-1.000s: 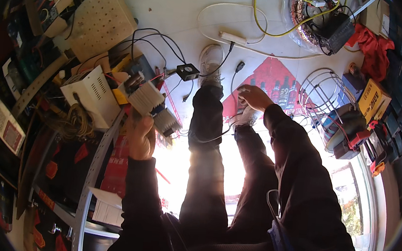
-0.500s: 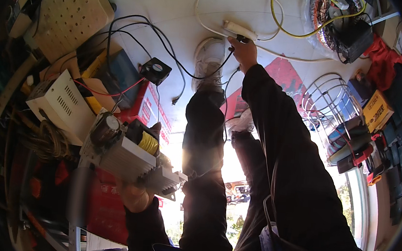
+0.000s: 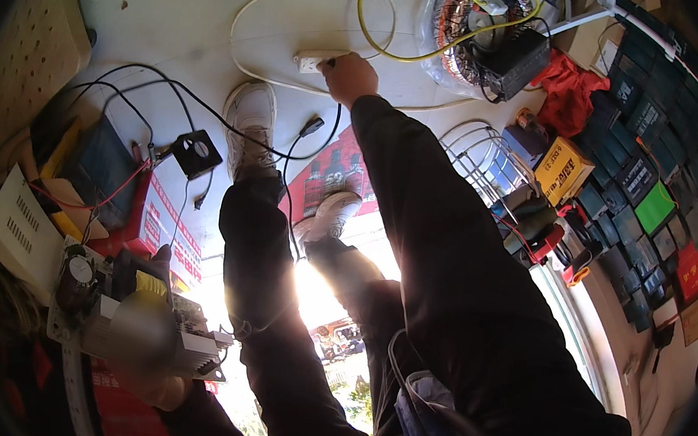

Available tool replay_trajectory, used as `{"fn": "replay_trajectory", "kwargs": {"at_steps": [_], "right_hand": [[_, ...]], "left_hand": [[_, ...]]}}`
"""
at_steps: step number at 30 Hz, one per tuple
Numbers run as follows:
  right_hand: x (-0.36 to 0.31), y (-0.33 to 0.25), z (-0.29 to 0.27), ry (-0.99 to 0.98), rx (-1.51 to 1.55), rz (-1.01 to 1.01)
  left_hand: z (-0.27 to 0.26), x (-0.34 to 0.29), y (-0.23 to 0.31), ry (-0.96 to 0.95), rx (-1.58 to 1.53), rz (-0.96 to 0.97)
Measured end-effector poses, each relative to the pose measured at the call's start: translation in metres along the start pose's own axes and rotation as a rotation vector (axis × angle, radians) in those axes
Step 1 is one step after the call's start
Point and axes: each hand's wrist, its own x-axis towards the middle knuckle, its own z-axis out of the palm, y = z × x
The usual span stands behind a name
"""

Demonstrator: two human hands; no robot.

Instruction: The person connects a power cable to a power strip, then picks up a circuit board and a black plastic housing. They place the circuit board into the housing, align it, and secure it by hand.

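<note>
My right hand (image 3: 351,79) is closed on a black plug, mostly hidden by the fingers, at the end of a white power strip (image 3: 308,62) on the floor. A black cord (image 3: 276,150) runs from that hand in a loop to the left. At lower left, my left hand (image 3: 156,390) grips a circuit board (image 3: 188,316) from underneath. The board carries metal heat sinks (image 3: 195,354), a yellow-wound coil (image 3: 149,283) and a round capacitor (image 3: 80,269). Part of it is blurred. A small black fan (image 3: 195,154) sits beyond the board, with wires attached.
A loose black connector (image 3: 312,124) hangs near my shoes. A wire basket (image 3: 489,160), a yellow box (image 3: 563,171) and a large copper-wound coil (image 3: 459,31) lie to the right. At left stand a white vented case (image 3: 17,215) and a perforated board (image 3: 38,45).
The view has swung, so the scene appears further left. My right hand has brought the plug against the power strip's end. The left hand still holds the circuit board.
</note>
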Motion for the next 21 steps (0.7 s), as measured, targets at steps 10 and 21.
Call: {"fn": "replay_trajectory", "kwargs": {"at_steps": [10,21], "right_hand": [[0.011,0.029,0.005,-0.051,0.084,-0.182],[-0.189,0.007,-0.042,-0.494,1.364,0.313]], "left_hand": [[-0.018,-0.007,-0.016,-0.014,0.051,0.043],[-0.010,-0.044,0.058,0.219,-0.469,-0.186]]}}
